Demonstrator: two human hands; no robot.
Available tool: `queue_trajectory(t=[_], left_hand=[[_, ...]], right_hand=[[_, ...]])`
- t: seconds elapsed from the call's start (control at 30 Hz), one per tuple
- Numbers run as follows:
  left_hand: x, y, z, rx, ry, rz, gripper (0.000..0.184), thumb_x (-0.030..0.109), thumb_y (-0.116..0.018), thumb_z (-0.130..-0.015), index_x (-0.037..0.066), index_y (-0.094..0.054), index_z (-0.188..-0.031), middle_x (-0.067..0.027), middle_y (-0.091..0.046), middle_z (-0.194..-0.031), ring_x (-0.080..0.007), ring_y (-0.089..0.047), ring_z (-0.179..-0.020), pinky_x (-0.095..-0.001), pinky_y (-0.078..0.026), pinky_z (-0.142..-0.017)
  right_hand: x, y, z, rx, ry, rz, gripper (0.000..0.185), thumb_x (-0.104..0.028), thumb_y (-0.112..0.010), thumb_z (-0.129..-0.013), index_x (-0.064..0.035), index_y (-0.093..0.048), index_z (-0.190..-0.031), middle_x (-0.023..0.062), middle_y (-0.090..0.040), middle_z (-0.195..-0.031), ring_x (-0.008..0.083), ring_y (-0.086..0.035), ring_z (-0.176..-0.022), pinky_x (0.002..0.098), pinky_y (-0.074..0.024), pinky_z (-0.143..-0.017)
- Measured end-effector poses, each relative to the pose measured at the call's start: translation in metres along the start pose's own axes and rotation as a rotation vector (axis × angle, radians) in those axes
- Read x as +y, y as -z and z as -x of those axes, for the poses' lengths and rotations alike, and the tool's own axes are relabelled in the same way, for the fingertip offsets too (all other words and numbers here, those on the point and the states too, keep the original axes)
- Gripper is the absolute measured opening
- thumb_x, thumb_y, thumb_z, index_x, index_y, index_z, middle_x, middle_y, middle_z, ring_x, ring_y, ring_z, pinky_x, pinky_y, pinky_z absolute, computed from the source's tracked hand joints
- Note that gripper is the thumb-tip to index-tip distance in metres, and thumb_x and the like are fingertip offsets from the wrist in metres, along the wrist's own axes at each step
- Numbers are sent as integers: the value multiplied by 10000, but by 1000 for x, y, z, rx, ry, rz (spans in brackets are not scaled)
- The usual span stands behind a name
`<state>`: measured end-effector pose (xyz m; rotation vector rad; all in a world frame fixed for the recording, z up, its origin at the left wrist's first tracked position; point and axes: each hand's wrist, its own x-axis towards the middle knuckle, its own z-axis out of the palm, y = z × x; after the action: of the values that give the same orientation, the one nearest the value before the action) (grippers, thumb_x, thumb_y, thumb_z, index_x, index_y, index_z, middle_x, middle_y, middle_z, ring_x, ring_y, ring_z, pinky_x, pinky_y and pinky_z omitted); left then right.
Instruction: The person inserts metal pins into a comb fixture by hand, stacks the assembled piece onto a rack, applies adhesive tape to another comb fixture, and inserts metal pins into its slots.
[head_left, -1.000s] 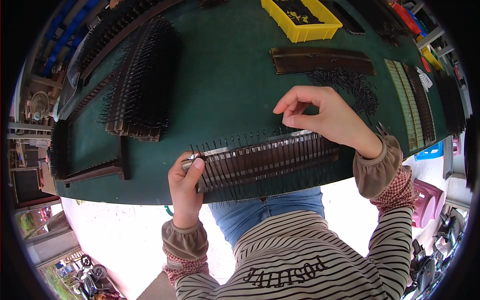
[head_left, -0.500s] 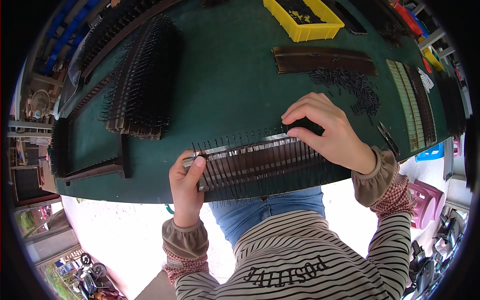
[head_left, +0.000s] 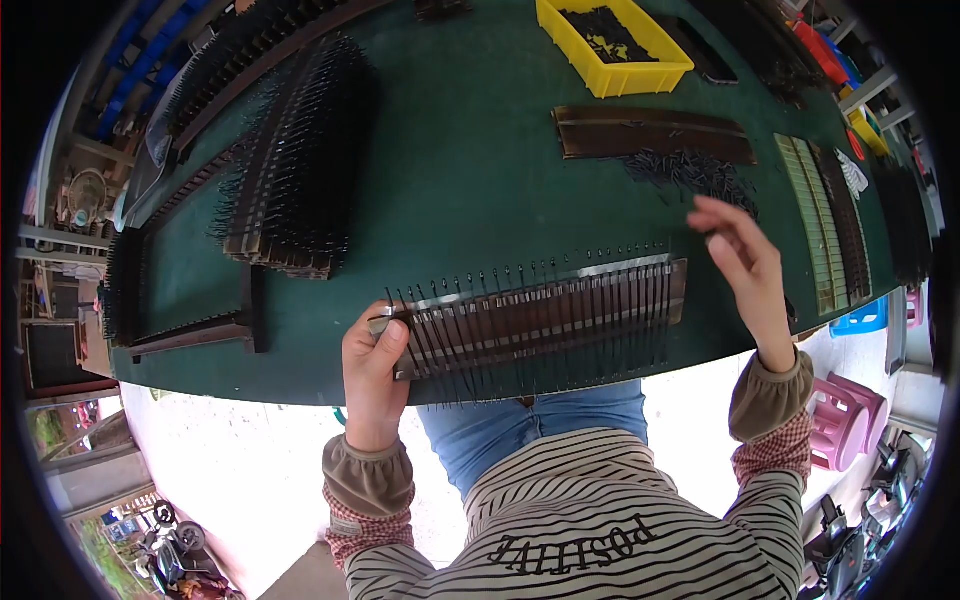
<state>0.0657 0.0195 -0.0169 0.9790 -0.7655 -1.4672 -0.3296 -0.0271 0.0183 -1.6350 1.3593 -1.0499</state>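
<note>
My left hand [head_left: 377,362] grips the left end of a long brown rack [head_left: 530,322], its thumb on top. A row of thin black rods lies across the rack, their ends standing out past both long edges. To the right of the rack, my right hand [head_left: 742,262] is raised off the table with its fingers apart, a little blurred. It touches neither the rack nor the pile of small black pieces [head_left: 690,170] just beyond it. A second brown strip [head_left: 655,135] lies behind that pile.
On the green table [head_left: 460,170], a yellow bin [head_left: 625,75] holds dark pieces at the back. Racks full of black rods [head_left: 300,160] are stacked at left, near a dark frame [head_left: 190,335]. A pale green ribbed strip [head_left: 812,220] lies at right. Pink stools [head_left: 840,422] stand below.
My right hand has left the rack's upper edge and moved right, uncovering the rack's right end. My left hand keeps its grip. The view has shifted slightly.
</note>
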Motion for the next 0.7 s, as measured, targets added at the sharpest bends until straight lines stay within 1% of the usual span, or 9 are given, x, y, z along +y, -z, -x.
queue_trajectory(t=[0.03,0.07,0.17,0.2,0.3,0.33,0.43,0.57,0.7], left_hand=[[1,0,0,-1,4,27,315,222,-728,-969,-43,-628,-1109,-85,-718,-1004,-139,-680,-876,-283,-549,-819],[2,0,0,-2,7,53,326,223,-741,-959,-43,-628,-1110,-86,-718,-1010,-146,-685,-887,-289,-553,-829],[3,3,3,-124,6,73,378,256,-798,-907,-16,-634,-1112,-108,-719,-1084,-186,-700,-985,-312,-546,-909],[3,7,7,-110,25,90,407,204,-859,-835,-25,-647,-1097,-167,-733,-1093,-268,-716,-1031,-405,-555,-976],[14,-3,14,-261,-137,-17,377,158,-855,-828,-36,-665,-1088,-244,-734,-1105,-376,-714,-1069,-540,-539,-1012],[17,-1,15,-320,-174,-56,313,130,-833,-840,-36,-692,-1064,-301,-722,-1101,-471,-687,-1106,-634,-498,-1031],[23,1,9,-445,-357,-201,269,113,-824,-840,-27,-710,-1040,-299,-726,-1092,-495,-677,-1115,-640,-497,-1025],[26,4,6,-471,-474,-291,248,104,-826,-822,7,-727,-1027,-271,-744,-1059,-517,-669,-1115,-648,-500,-1011],[27,4,4,-480,-498,-294,240,96,-822,-821,19,-731,-1029,-269,-746,-1054,-519,-679,-1092,-642,-502,-1010]], right_hand=[[3,4,6,-55,-84,-94,325,-118,-640,-993,-27,-647,-1305,64,-688,-1156,143,-628,-1064,292,-477,-960],[3,12,11,-213,-107,-94,332,-142,-637,-1008,-18,-639,-1316,58,-680,-1144,123,-615,-1076,277,-479,-953],[19,12,26,-222,-180,-186,319,-116,-707,-964,21,-655,-1248,61,-673,-1028,118,-625,-997,261,-497,-881],[23,10,25,-192,-106,-213,294,-102,-714,-953,22,-668,-1215,69,-678,-1016,129,-631,-982,266,-502,-872],[25,7,19,-124,114,-244,221,-69,-731,-923,25,-702,-1121,97,-695,-998,169,-648,-950,290,-514,-848],[18,5,16,-124,179,-223,199,-63,-733,-915,25,-711,-1092,110,-703,-1004,188,-654,-948,302,-519,-844],[15,3,12,-105,310,-204,183,-79,-746,-895,29,-728,-1041,142,-720,-1020,238,-664,-954,335,-524,-837],[9,0,13,-79,408,-185,218,-141,-750,-897,30,-735,-1031,150,-728,-1028,262,-665,-954,354,-523,-826],[8,-1,14,-62,419,-186,235,-165,-750,-898,31,-738,-1027,145,-728,-1025,262,-666,-951,351,-523,-824]])
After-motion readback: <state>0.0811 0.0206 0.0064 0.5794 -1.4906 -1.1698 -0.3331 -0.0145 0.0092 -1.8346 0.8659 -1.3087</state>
